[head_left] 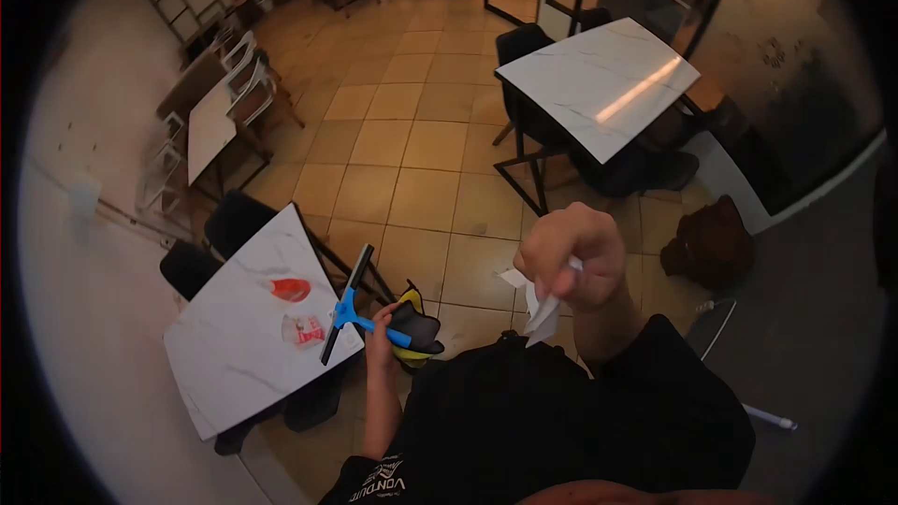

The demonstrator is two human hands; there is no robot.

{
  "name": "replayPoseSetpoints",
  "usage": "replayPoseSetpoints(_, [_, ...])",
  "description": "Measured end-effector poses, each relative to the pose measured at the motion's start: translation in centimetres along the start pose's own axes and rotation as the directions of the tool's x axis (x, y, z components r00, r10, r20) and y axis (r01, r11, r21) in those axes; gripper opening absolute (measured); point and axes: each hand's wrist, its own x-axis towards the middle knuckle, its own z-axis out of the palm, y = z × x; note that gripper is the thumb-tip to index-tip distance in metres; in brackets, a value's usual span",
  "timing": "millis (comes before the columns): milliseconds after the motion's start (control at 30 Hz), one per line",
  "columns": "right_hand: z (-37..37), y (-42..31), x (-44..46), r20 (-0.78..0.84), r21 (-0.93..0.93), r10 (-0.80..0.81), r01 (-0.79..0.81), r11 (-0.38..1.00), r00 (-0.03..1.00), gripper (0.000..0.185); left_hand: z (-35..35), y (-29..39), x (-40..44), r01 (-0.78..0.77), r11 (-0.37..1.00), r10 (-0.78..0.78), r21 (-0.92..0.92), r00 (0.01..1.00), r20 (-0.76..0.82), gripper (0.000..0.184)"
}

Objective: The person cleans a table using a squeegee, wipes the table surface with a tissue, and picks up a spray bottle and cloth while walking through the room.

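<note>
A blue squeegee (pixel 348 310) with a black blade is in my left hand (pixel 380 341), its head over the right edge of the near white table (pixel 234 337). A dark grey and yellow cloth (pixel 414 327) hangs beside the squeegee's handle, at the same hand. My right hand (pixel 580 257) is raised in front of my body, fingers curled and pinching a crumpled white piece (pixel 541 313) that looks like paper. On the near table lie a red item (pixel 291 290) and a clear plastic packet with red print (pixel 303 330).
Dark chairs (pixel 245 220) stand at the near table. Another white-topped table (pixel 599 84) with dark chairs is at the upper right. A brown bag (pixel 711 241) sits on the floor by the glass wall. A white-tipped rod (pixel 772 418) lies at the lower right.
</note>
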Motion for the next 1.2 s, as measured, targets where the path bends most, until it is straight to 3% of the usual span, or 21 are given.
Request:
replayPoseSetpoints(33, [-0.5, -2.5, -0.1, -0.041, -0.03, -0.026, 0.025, 0.999, 0.999, 0.023, 2.1, 0.4, 0.5, 0.021, 1.0, -0.021, 0.011, 0.998, 0.063, 0.036])
replayPoseSetpoints(100, [-0.6, -5.1, -0.3, 0.223, -0.062, -0.332, 0.354, 0.933, 0.916, 0.046, 5.0, 0.2, 2.7, 0.057, 0.998, -0.061, 0.025, 0.978, 0.2, 0.036])
replayPoseSetpoints(167, [-1.0, -8.3, -0.1, 0.238, 0.009, -0.439, 0.45, 0.893, 0.866, 0.056, 8.3, 1.1, 4.1, 0.04, 0.996, -0.062, 0.082, 0.956, 0.288, 0.037])
replayPoseSetpoints(300, [-1.0, -11.2, -2.6, 0.119, -0.163, -0.558, 0.57, 0.805, 0.821, 0.061, 14.2, 2.1, 7.7, 0.019, 0.974, -0.116, 0.227, 0.9, 0.42, 0.039])
replayPoseSetpoints(367, [-0.7, -10.8, -5.4, 0.02, -0.23, -0.604, 0.591, 0.773, 0.797, 0.051, 15.6, 1.4, 8.8, 0.029, 0.953, -0.166, 0.301, 0.882, 0.441, 0.04])
replayPoseSetpoints(533, [-2.2, -8.8, -7.5, -0.11, -0.339, -0.651, 0.588, 0.735, 0.751, 0.032, 17.9, -1.7, 10.3, 0.076, 0.9, -0.304, 0.43, 0.816, 0.492, 0.042])
replayPoseSetpoints(633, [-3.9, -8.3, -7.2, -0.121, -0.36, -0.654, 0.581, 0.73, 0.747, 0.03, 22.6, -1.9, 10.7, 0.039, 0.898, -0.276, 0.437, 0.825, 0.493, 0.042])
replayPoseSetpoints(767, [-8.3, -7.4, -5.5, -0.186, -0.453, -0.61, 0.484, 0.749, 0.77, 0.028, 25.3, -7.7, 19.9, -0.342, 0.725, -0.204, 0.598, 0.722, 0.661, 0.041])
replayPoseSetpoints(867, [-12.6, -7.0, -2.3, -0.25, -0.484, -0.572, 0.411, 0.773, 0.781, 0.027, 31.7, -4.9, 22.2, -0.222, 0.747, -0.323, 0.627, 0.704, 0.633, 0.04])
replayPoseSetpoints(933, [-15.0, -6.0, -1.3, -0.291, -0.502, -0.546, 0.36, 0.786, 0.786, 0.026, 35.6, -2.8, 22.4, 0.04, 0.937, -0.281, 0.348, 0.678, 0.679, 0.04])
replayPoseSetpoints(1033, [-17.7, -4.6, -1.2, -0.362, -0.535, -0.519, 0.283, 0.796, 0.775, 0.025, 38.9, -2.8, 26.2, 0.067, 0.932, -0.312, 0.356, 0.647, 0.695, 0.04])
replayPoseSetpoints(1133, [-19.9, -4.7, -1.7, -0.426, -0.575, -0.499, 0.2, 0.793, 0.755, 0.024, 42.0, -2.0, 26.9, 0.097, 0.923, -0.336, 0.373, 0.679, 0.653, 0.04])
replayPoseSetpoints(1200, [-22.4, -5.0, -2.5, -0.442, -0.595, -0.507, 0.181, 0.783, 0.739, 0.024, 43.7, -1.4, 27.6, 0.011, 0.898, -0.301, 0.439, 0.745, 0.596, 0.04])
